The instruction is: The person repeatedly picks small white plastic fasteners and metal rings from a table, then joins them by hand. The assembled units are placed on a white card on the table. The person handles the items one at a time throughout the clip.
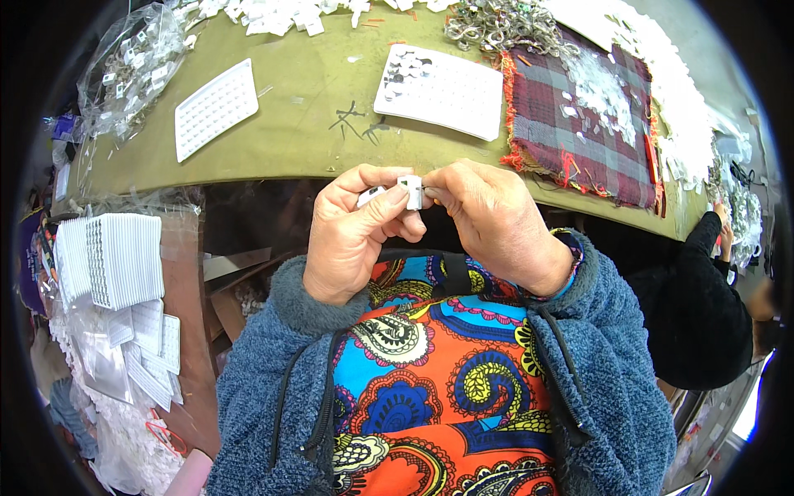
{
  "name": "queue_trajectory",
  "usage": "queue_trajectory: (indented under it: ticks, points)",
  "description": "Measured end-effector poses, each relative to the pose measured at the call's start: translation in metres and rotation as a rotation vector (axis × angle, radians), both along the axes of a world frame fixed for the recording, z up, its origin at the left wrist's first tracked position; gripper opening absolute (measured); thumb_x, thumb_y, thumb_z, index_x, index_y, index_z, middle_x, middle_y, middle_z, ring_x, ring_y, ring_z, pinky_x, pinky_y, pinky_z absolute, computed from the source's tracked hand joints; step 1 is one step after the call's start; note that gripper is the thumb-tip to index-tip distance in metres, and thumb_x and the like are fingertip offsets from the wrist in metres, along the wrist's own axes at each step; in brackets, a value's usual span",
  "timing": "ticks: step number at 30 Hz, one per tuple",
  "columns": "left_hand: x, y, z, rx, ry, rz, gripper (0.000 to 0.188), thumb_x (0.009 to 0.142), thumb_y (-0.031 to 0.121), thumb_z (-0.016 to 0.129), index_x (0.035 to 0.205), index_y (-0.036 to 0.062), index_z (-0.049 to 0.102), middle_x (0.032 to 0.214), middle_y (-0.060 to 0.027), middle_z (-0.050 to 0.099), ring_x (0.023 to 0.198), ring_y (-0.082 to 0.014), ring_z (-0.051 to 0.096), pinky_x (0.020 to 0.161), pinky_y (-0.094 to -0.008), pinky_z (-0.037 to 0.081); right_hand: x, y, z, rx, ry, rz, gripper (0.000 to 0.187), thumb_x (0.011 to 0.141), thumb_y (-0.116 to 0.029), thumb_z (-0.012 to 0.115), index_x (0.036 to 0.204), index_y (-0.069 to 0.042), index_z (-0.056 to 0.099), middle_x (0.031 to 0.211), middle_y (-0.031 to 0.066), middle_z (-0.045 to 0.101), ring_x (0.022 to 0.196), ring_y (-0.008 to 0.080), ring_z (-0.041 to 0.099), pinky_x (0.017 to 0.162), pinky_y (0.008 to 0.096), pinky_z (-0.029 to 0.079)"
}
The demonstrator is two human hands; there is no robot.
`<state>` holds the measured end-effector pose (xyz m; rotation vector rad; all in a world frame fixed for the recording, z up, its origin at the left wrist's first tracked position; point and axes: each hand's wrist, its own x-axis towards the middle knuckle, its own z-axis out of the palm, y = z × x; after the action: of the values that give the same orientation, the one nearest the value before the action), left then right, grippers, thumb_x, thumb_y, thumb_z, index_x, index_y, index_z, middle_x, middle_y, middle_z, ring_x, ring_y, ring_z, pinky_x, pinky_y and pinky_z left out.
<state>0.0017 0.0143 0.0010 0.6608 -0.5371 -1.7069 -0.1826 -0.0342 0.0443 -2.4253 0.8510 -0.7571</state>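
Between thumb and fingers, my left hand (351, 227) grips a small white plastic housing (410, 192) with a dark opening in its face. A second white piece (371, 195) is tucked among the same fingers. My right hand (488, 215) is pinched close against the housing's right side; a tiny dark bit shows at its fingertips, too small to name. Both hands are held just in front of the table's near edge, above my lap. Beyond them on the table lies a white tray (451, 112) with round pockets, several holding dark and silvery discs.
Another white pocketed tray (217, 112) rests left on the green table (306, 91). A plaid cloth (546, 107) carries small clear pieces, beside coiled cords (500, 29). A plastic bag (136, 70) of white parts sits far left, stacked trays (124, 260) below. A person in black (695, 306) is at right.
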Motion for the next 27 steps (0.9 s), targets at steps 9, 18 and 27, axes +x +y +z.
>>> queue_trajectory:
  ticks: [9, 18, 27]
  points:
    - [-0.013, 0.002, -0.003, -0.037, -0.273, 0.124, 0.016, 0.094, 0.003, 0.062, 0.108, -0.0057, 0.062, 0.088, -0.0136, 0.07, 0.07, -0.018, 0.069, 0.065, -0.0283, 0.06, 0.006, 0.003, 0.005, -0.199, 0.237, -0.009, 0.015, 0.08, -0.009, 0.065, 0.087, -0.003, 0.054, 0.076, 0.0133, 0.058, 0.071, 0.0315, 0.063, 0.063, 0.04, 0.051]
    - [-0.007, -0.007, -0.01, 0.059, 0.166, -0.027, 0.019, 0.098, 0.01, 0.058, 0.111, -0.004, 0.06, 0.09, -0.0129, 0.069, 0.074, -0.0169, 0.069, 0.066, -0.0295, 0.061, 0.002, 0.008, -0.006, 0.505, -0.352, -0.132, 0.019, 0.094, 0.0, 0.056, 0.113, 0.003, 0.052, 0.08, 0.0158, 0.068, 0.071, 0.0233, 0.071, 0.061, 0.0323, 0.054]
    - [-0.015, -0.002, -0.002, 0.072, 0.068, -0.001, 0.014, 0.096, 0.004, 0.059, 0.108, -0.0037, 0.062, 0.085, -0.0118, 0.069, 0.069, -0.0172, 0.068, 0.066, -0.0291, 0.06, 0.001, 0.009, -0.003, 0.358, -0.237, -0.145, 0.003, 0.093, 0.0, 0.055, 0.096, 0.0, 0.055, 0.072, 0.0156, 0.064, 0.062, 0.0247, 0.068, 0.056, 0.035, 0.052]
